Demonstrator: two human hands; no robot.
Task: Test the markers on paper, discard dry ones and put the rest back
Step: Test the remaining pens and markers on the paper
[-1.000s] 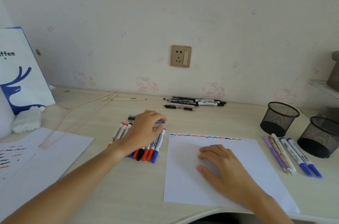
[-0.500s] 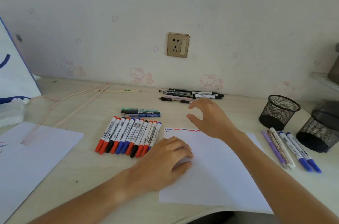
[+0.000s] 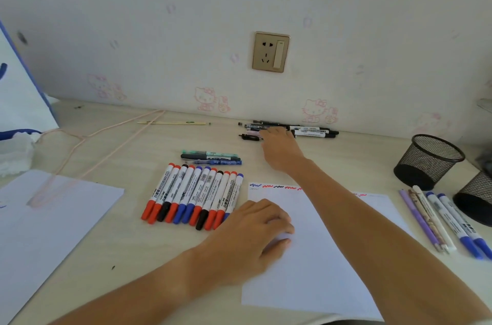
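Now the paper (image 3: 314, 253) lies pinned under the left hand (image 3: 255, 234), its fingers loosely curled, holding nothing. Far ahead, the right hand (image 3: 279, 149) reaches onto the pens by the wall (image 3: 311, 131); its grasp is hidden. Picking one to test seems next, calling for a clean pinch.

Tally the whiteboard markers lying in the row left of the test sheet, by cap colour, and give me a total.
Red-capped markers: 6
Blue-capped markers: 3 (one partly behind the left hand)
Black-capped markers: 2
Total: 11
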